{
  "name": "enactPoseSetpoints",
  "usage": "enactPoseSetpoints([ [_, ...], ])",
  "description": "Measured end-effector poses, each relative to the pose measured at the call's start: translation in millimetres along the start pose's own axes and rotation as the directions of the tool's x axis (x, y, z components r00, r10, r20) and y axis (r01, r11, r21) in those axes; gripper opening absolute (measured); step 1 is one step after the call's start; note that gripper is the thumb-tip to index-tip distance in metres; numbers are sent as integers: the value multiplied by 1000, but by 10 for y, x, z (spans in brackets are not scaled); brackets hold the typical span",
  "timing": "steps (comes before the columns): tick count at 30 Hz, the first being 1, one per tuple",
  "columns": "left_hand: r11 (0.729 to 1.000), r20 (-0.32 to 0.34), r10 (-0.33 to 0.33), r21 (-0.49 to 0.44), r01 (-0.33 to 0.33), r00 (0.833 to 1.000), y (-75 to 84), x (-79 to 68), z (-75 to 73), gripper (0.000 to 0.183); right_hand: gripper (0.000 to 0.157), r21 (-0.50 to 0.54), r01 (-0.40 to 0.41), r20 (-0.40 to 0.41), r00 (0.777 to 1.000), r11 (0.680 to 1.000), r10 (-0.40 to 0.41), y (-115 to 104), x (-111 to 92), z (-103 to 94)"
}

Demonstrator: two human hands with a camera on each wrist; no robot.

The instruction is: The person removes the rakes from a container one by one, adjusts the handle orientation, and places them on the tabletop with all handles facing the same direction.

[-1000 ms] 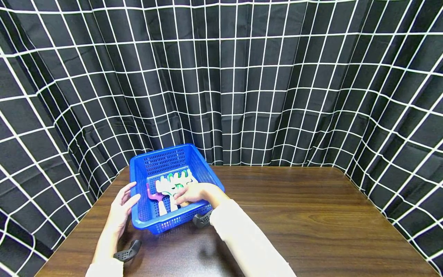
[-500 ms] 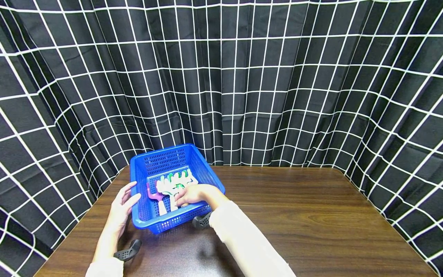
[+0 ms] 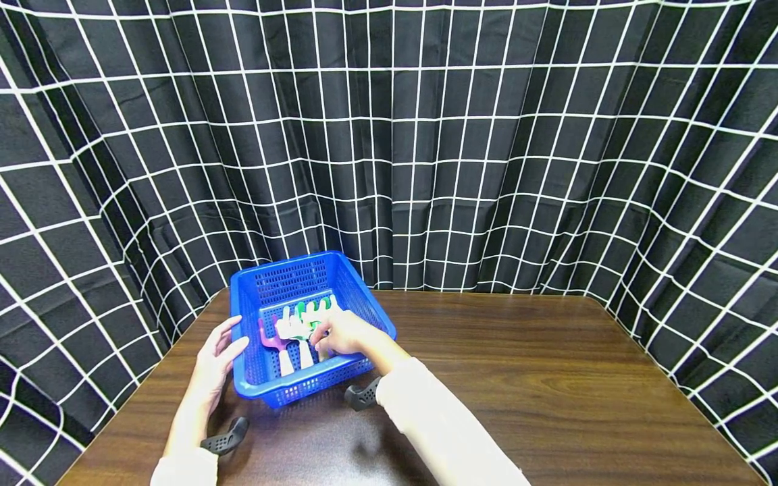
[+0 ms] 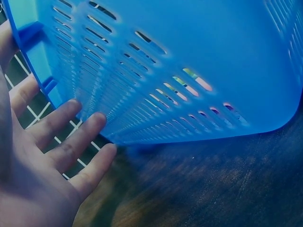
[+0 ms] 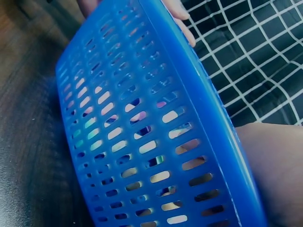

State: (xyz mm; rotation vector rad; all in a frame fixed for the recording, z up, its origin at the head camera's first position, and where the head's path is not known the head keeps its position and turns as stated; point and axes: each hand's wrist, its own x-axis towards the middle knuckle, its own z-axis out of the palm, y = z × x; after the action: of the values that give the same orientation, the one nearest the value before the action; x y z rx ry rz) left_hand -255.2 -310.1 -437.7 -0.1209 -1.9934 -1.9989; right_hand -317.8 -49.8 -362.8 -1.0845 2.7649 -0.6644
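A blue perforated basket (image 3: 255, 390) stands on the table, holding small fork- or rake-like pieces with pale handles. A purple forked piece (image 3: 275, 341) lies at its left, beside a white and green pronged piece (image 3: 294, 328). My left hand (image 3: 214, 358) rests against the basket's left rim; in the left wrist view its fingers (image 4: 78, 146) are extended and touch the wall's outside. My right hand (image 3: 348, 332) reaches over the near right rim, its fingers bent down among the pieces at the right. What those fingers hold is hidden, and the basket wall blocks the right wrist view.
A brown wooden table (image 3: 516, 378) extends to the right of the basket. Black curtains (image 3: 462, 148) with white grid lines surround its back and sides. Dark straps (image 3: 226, 439) are on both wrists.
My right hand has shifted slightly right and up within the basket, and its fingers look more bent. The left hand keeps its place on the rim; the camera view has shifted a little.
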Motion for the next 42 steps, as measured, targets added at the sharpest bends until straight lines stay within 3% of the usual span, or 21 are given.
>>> enactPoseSetpoints([
  [6,1000,10,12,-13,-12,1000,-20,16,-14,50,10,-45,-20,-155,988,999,12,6,-37,7],
  [9,999,11,21,-27,-21,1000,-33,16,-19,49,6,-42,-62,-279,959,997,48,13,-53,9],
  [12,999,10,26,-34,-26,1000,-37,8,-18,49,10,-13,-94,-427,901,996,79,12,-87,0],
  [15,999,10,25,-34,-25,1000,-50,7,-14,48,6,28,-84,-569,818,996,85,46,-124,5],
  [19,999,15,29,-31,-28,999,-62,13,-14,48,8,117,-32,-677,729,993,103,115,-162,-3],
  [25,999,20,38,-37,-38,999,-49,9,-18,48,14,191,39,-737,666,981,117,210,-243,-52],
  [33,999,10,34,-26,-33,999,-39,8,-30,49,13,263,100,-775,614,960,148,319,-348,-137],
  [36,999,7,30,-13,-29,1000,-42,6,-31,49,13,371,135,-764,607,919,219,325,-396,-207],
  [38,1000,7,28,-12,-28,1000,-43,7,-28,50,14,465,167,-746,602,869,284,326,-434,-260],
  [42,999,13,31,-20,-31,999,-45,9,-13,49,14,574,207,-728,572,792,378,359,-522,-346],
])
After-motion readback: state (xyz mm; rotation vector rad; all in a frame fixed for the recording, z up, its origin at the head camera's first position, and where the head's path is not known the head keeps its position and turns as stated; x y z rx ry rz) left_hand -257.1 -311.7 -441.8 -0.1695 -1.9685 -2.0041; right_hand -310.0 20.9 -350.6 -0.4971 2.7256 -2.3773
